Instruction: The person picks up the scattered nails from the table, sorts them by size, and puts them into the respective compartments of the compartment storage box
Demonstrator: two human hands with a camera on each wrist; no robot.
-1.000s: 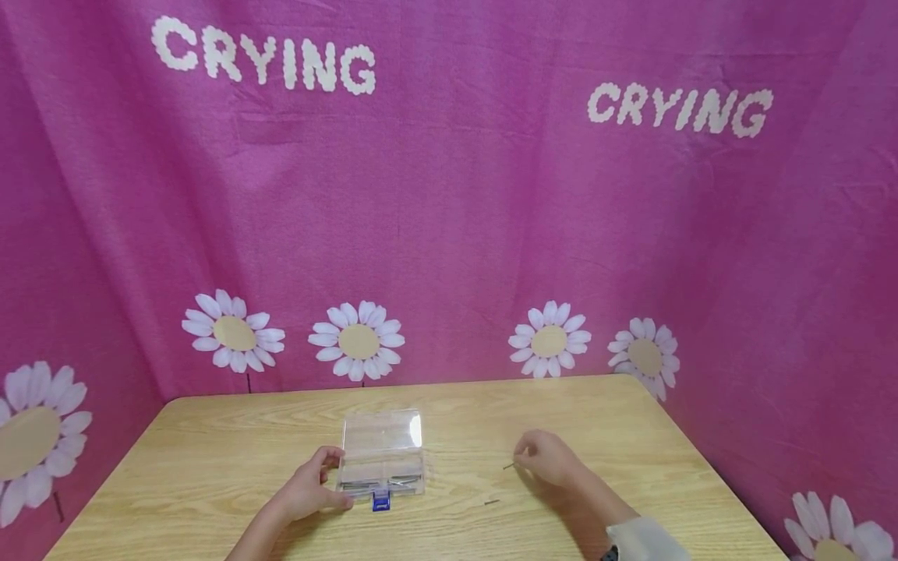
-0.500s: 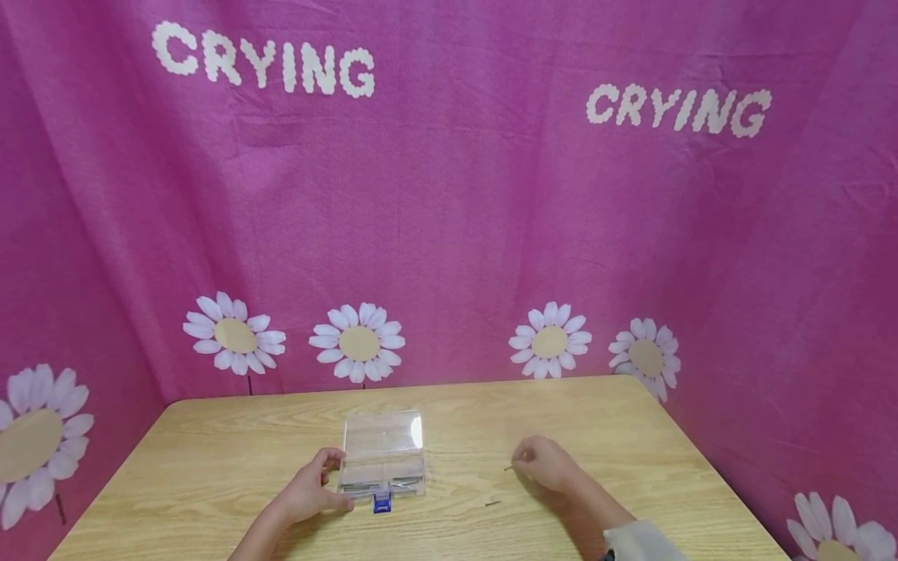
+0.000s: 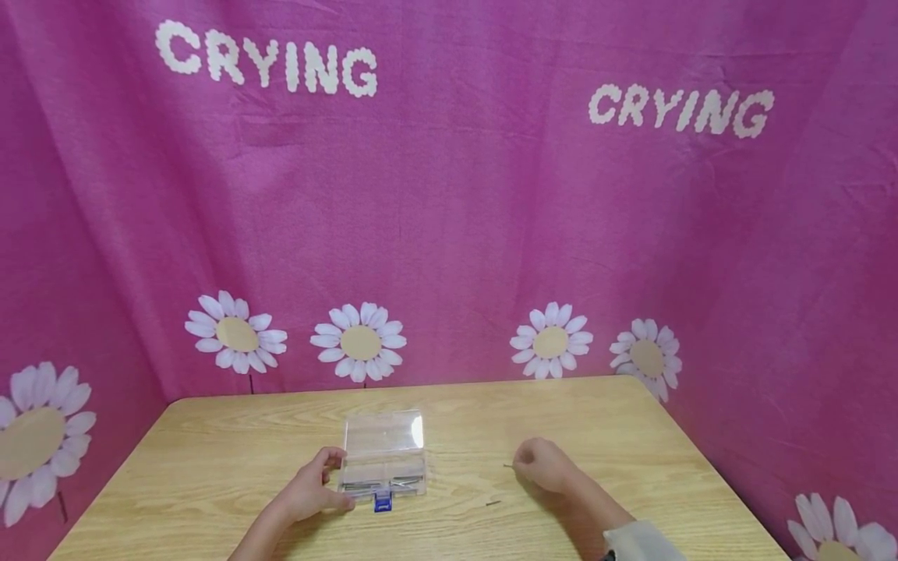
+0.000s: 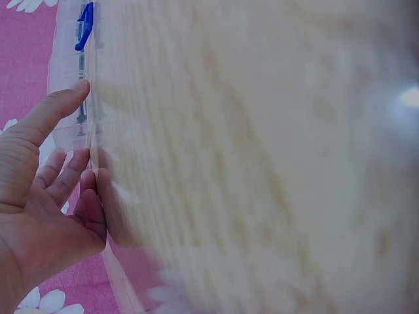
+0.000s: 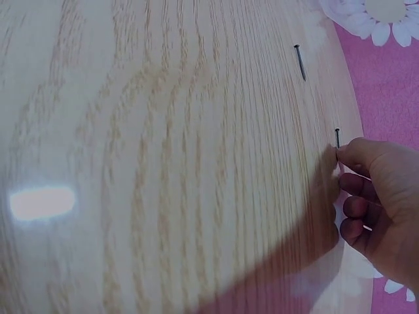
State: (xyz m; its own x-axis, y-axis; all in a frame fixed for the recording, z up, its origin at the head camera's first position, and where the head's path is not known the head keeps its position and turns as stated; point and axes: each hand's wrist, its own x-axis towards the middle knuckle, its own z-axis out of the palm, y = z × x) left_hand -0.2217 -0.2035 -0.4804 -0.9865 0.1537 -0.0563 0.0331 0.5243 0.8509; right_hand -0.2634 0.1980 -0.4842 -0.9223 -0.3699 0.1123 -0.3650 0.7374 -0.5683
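Observation:
A clear plastic box (image 3: 368, 470) stands on the table with its lid (image 3: 379, 435) raised at the back and a blue latch (image 3: 382, 502) at the front. Several grey nails (image 3: 407, 481) lie in its front compartments. My left hand (image 3: 309, 488) holds the box at its left side, thumb at the front corner and fingers along the side. To the right, my right hand (image 3: 547, 465) pinches a nail (image 5: 337, 137) between thumb and fingertip, head end sticking out, close over the table. Another nail (image 5: 300, 62) lies loose on the wood between that hand and the box.
The wood-grain table (image 3: 231, 452) has its far edge against a pink curtain (image 3: 449, 234) printed with daisies and lettering. The curtain also hangs along both sides.
The nail pinched in my right hand has tilted slightly, and less of it shows beyond the fingertips. My left hand and the box stay in place.

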